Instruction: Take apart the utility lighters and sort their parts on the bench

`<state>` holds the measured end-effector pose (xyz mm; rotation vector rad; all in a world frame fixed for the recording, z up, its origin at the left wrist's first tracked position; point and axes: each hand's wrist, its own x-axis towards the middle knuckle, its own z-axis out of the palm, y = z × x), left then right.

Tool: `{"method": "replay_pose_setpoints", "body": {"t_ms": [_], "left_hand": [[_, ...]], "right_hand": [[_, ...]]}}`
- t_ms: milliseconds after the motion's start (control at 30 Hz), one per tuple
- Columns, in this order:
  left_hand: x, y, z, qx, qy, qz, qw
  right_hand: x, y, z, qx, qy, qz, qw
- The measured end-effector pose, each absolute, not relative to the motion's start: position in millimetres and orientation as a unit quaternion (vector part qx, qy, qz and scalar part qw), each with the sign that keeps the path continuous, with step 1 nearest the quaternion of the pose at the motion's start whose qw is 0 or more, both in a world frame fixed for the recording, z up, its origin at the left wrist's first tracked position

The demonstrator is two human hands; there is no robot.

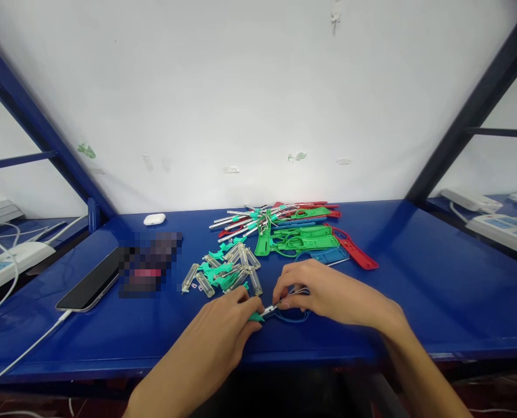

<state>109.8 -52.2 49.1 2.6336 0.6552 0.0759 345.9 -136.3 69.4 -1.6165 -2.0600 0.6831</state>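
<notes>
Near the front of the table, my left hand (228, 325) is closed on a teal plastic piece (256, 317). A short silvery metal part (269, 311) bridges the gap between my two hands. My right hand (313, 290) pinches at this metal part's right end, with thin pale wires (301, 289) by its fingers. Below those fingers lies a looped blue plastic handle (293, 317), partly covered by the hand. Just beyond my left hand is a pile of clear plastic tanks (255, 281) mixed with teal pieces (217, 273).
Behind lie silver metal rods (232, 232), green handle shells (315, 238), a red shell (356, 249) and a blue shell (328, 255). At left are a phone (95, 281) on a white cable (27, 351), a pixelated patch and a white earbud case (154, 219). Blue frame posts flank the table.
</notes>
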Motion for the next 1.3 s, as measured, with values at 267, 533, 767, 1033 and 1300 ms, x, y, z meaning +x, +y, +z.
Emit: {"method": "replay_pose_setpoints", "body": {"t_ms": [267,533,767,1033,1300], "left_hand": [[116.3,-60.5,56.1,0.95,0.273,-0.014,0.149],[120.7,-65.2,57.4,0.954,0.277,-0.061,0.094],[124.6,-71.7,59.7,0.956,0.265,-0.08,0.094],[127.9,-75.2,55.7,0.961,0.251,-0.022,0.11],[127.4,-66.1,43.8,0.961,0.255,0.001,0.106]], "right_hand": [[341.6,-135.7,68.7,-0.589,-0.744,0.243,0.203],[338.8,-136.7,71.0,-0.598,-0.735,0.252,0.198],[341.5,-136.1,71.0,-0.612,-0.717,0.277,0.187],[342.4,-135.8,67.7,-0.611,-0.709,0.293,0.196],[341.6,-137.7,70.2,-0.617,-0.704,0.294,0.196]]}}
